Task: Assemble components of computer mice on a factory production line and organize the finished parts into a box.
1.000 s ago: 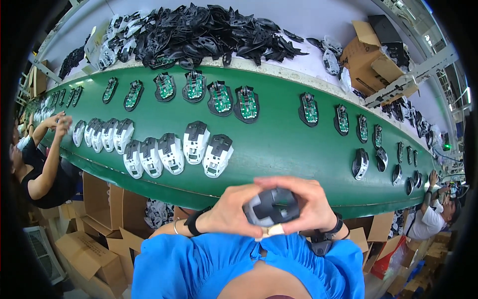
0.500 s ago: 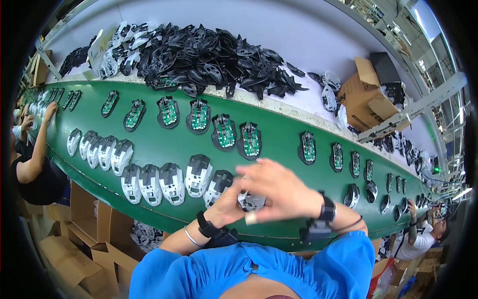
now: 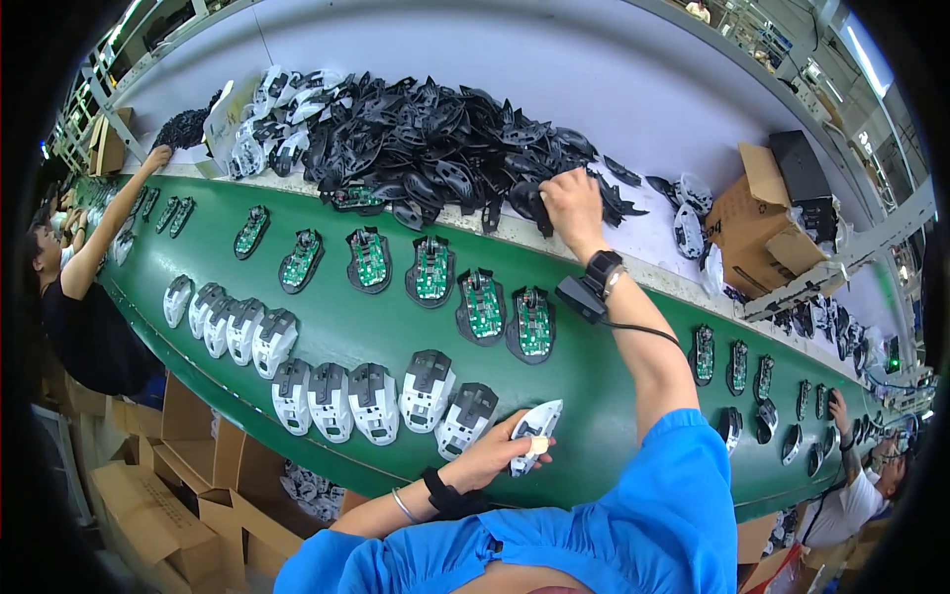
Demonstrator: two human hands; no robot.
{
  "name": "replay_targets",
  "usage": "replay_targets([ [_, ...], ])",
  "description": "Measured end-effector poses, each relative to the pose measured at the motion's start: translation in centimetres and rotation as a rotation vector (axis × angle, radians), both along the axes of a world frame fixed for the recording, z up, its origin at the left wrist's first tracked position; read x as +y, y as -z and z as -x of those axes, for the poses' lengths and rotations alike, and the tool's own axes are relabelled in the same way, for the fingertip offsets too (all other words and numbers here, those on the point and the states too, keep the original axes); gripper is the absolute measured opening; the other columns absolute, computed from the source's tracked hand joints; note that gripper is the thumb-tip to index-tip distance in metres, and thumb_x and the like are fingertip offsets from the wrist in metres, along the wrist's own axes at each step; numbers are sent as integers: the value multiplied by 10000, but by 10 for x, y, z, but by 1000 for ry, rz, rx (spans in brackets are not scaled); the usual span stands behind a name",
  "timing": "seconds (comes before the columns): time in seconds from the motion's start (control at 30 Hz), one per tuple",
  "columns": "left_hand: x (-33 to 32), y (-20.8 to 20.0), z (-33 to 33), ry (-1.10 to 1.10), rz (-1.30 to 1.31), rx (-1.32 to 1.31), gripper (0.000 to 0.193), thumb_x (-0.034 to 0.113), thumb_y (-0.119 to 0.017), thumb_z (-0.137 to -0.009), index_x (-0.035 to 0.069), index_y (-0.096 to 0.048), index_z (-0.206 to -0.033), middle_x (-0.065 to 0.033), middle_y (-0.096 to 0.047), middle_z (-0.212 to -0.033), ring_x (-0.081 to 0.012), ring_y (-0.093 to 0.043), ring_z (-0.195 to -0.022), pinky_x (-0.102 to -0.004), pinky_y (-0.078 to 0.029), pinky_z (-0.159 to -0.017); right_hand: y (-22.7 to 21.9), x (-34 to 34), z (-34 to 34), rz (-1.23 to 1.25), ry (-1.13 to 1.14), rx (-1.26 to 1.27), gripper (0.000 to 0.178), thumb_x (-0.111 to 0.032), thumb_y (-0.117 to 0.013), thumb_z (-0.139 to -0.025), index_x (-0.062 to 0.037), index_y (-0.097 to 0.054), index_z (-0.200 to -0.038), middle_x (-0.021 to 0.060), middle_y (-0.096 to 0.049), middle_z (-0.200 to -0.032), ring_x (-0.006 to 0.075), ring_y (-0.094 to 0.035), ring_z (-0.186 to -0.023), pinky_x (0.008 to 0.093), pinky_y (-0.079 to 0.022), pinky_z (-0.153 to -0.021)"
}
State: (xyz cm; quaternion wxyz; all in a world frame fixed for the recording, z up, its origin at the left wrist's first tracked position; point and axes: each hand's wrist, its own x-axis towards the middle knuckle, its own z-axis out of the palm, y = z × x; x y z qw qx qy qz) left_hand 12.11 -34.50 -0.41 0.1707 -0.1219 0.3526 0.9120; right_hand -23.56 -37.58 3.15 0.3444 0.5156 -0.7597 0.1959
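Green and long, the surface (image 3: pixel 594 356) bends across the whole view, with a pale ledge (image 3: pixel 643 243) running behind it. Nearest, above its front edge, the left hand (image 3: pixel 495 457) holds a white-and-grey mouse shell (image 3: pixel 539 418) tilted on its side, fingers wrapped round it and thumb laid across. It looks light, stiff and rather slick; I'd take it by the long sides and spare the thin edges, which might crack if squeezed. Just beside that hand stands a row of similar white shells (image 3: pixel 427 391) with dark tops; whether the closest one touches the hand, I can't tell.

Farther over lies a row of black bases (image 3: pixel 482 309) carrying bare green circuit boards. Those seem the fragile ones, better held by the rim than by the components.

Beyond, the right hand (image 3: pixel 574 203) reaches to the right end of a heap of black plastic parts (image 3: pixel 435 139). Its fingers bend downward over the pieces; whether they pinch one is hidden. The parts look thin, springy and prone to snagging, so a single edge is the place to grip.
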Motion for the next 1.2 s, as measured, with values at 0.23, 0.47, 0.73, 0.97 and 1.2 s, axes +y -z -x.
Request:
replay_targets([
  [0.23,-3,-3,-10,-90,-81,27,614,135,-626,-800,33,-370,-1348,-110,-575,-1155,-202,-600,-984,-301,-497,-833,-41,141,-120,-181,-52,-59,186,-72,-676,-689,-81,-635,-870,32,-543,-764,215,-542,-733,339,-438,-671],
  [0.47,-8,-18,-5,-82,-168,-14,686,215,-681,-775,43,-359,-1357,-155,-557,-1206,-244,-590,-1041,-372,-517,-863,4,248,-226,-457,73,-262,283,-98,-684,-703,-75,-642,-983,47,-571,-850,223,-560,-744,339,-451,-653],
  [0.73,-6,-29,-17,-182,-98,7,508,327,-408,-949,50,-356,-1371,-152,-547,-1227,-240,-565,-1075,-378,-489,-889,-5,245,-205,-369,147,-796,198,-104,-657,-756,-75,-663,-952,69,-634,-880,275,-610,-848,393,-513,-695],
  [0.97,4,-43,-4,-295,13,-32,545,479,-291,-986,51,-429,-1292,-124,-576,-1137,-210,-577,-942,-369,-496,-788,-17,237,-239,380,12,-1238,211,-34,-681,-779,-15,-647,-987,30,-652,-787,110,-616,-702,252,-496,-631],
  [1.2,15,-57,4,-246,187,64,626,544,-206,-976,71,-350,-1359,-65,-508,-1241,-184,-516,-1120,-352,-430,-938,-46,187,-301,461,-67,-954,401,-12,-720,-729,-33,-587,-1108,32,-634,-738,114,-619,-671,253,-496,-648],
])
